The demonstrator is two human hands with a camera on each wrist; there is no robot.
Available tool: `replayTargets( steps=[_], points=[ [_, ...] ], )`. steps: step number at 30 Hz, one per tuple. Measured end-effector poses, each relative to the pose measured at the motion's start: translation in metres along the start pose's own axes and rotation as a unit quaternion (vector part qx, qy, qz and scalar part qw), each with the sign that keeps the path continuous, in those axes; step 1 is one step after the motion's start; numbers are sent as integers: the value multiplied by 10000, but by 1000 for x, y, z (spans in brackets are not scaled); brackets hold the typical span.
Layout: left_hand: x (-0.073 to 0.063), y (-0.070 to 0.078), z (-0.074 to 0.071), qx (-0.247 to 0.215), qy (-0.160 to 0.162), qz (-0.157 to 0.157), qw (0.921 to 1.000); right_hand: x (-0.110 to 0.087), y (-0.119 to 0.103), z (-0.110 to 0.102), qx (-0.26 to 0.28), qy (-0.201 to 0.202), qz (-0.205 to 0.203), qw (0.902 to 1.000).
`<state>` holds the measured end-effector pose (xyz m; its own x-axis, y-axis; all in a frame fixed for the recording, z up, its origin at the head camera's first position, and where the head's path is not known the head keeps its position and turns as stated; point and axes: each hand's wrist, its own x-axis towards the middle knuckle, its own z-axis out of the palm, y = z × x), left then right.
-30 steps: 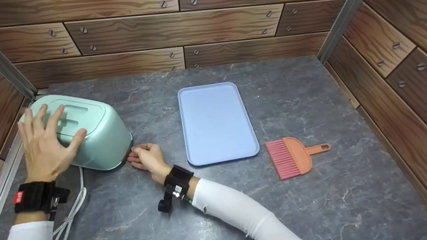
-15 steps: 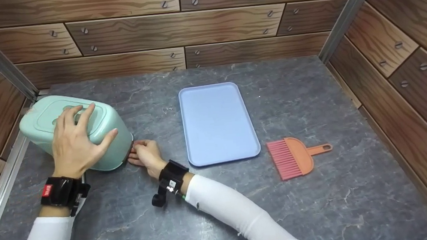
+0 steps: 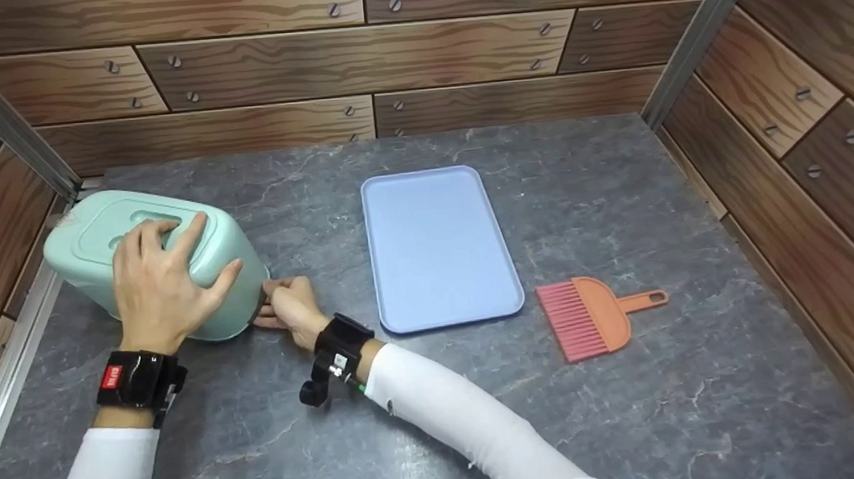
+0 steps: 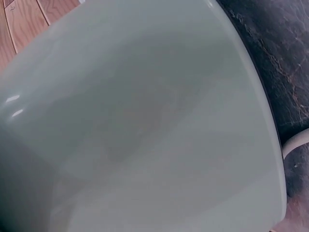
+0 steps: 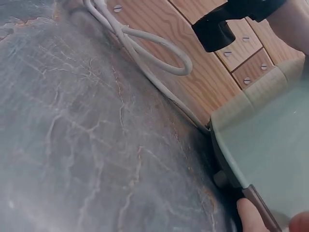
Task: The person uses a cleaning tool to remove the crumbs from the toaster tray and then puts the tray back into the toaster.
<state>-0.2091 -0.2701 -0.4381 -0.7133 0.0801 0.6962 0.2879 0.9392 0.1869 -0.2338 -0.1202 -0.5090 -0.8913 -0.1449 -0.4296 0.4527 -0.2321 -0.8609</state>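
Note:
A mint-green two-slot toaster (image 3: pixel 88 233) stands upright at the left of the table. My left hand (image 3: pixel 163 284) rests on its top, fingers spread over the slots, thumb toward the right end. My right hand (image 3: pixel 292 305) is low at that end, close to the tabletop. In the right wrist view, its fingertips (image 5: pixel 250 216) pinch a brown strip (image 5: pixel 260 205) at the toaster's base, which looks like the crumb tray's edge. Toaster casing (image 4: pixel 159 116) fills most of the left wrist view, hiding the left fingers there.
A light-blue tray (image 3: pixel 439 246) lies mid-table. Right of it is an orange hand brush (image 3: pixel 601 314) with pink bristles. The toaster's pale cord (image 5: pixel 159 53) loops near its front. Wood-patterned walls (image 3: pixel 354 60) enclose the back and sides.
My left hand has slid to the right along the toaster's top, with its thumb now over the right end. The right hand has stayed at the base, shifting only slightly.

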Motion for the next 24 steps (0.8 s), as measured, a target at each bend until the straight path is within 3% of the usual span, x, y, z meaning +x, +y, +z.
replayTargets(
  steps=[24],
  points=[
    [-2, -2, -1, 219, -226, -15, 9995, -2, 3, 4, -417, 202, -236, 9986]
  ],
)
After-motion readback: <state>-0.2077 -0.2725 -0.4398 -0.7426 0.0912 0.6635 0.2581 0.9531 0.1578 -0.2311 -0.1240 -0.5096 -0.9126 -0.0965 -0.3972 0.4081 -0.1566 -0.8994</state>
